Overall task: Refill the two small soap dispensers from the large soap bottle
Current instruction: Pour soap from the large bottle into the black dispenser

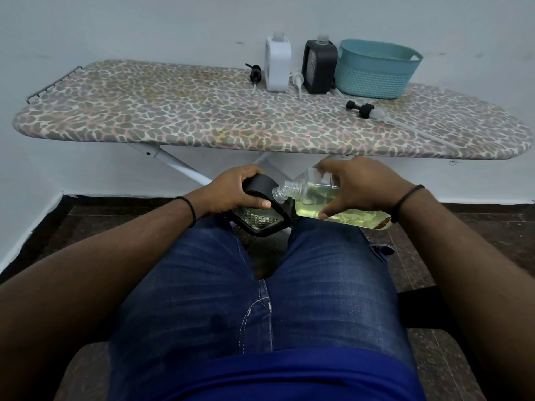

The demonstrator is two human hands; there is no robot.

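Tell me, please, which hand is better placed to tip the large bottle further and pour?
The right hand: its fingers already hold the large soap bottle, tilted neck-down toward the black dispenser. The left hand is occupied gripping that dispenser steady.

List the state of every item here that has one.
large soap bottle: uncapped, tipped toward the dispenser, right hand holding it
black dispenser: tilted, left hand gripping it
white dispenser: upright, pump off
second black dispenser: upright, pump off
basket: upright
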